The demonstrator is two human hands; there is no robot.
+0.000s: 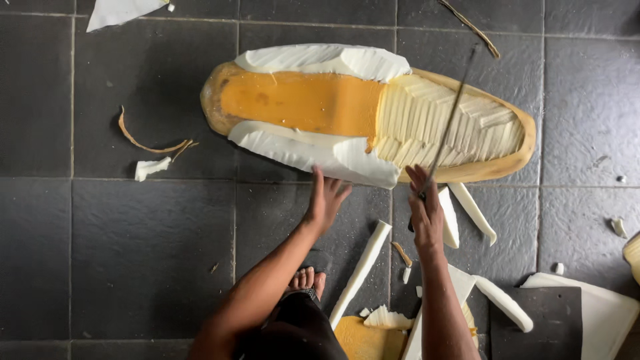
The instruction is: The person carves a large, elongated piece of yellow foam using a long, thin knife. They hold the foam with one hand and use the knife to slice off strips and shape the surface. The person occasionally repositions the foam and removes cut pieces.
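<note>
Hands work at the near edge of a long, oval, orange-and-white foam-like slab [313,103] lying flat on dark grey floor tiles [147,253]. From the head view, the left hand [325,200] spreads open, fingers pressing the slab's white peeled layer, while the right hand [425,213] is closed around the handle of a long thin blade [453,113] slanting across the slab's ribbed, scored right end. White cut strips [363,270] and curled tan shavings [150,143] lie scattered nearby.
</note>
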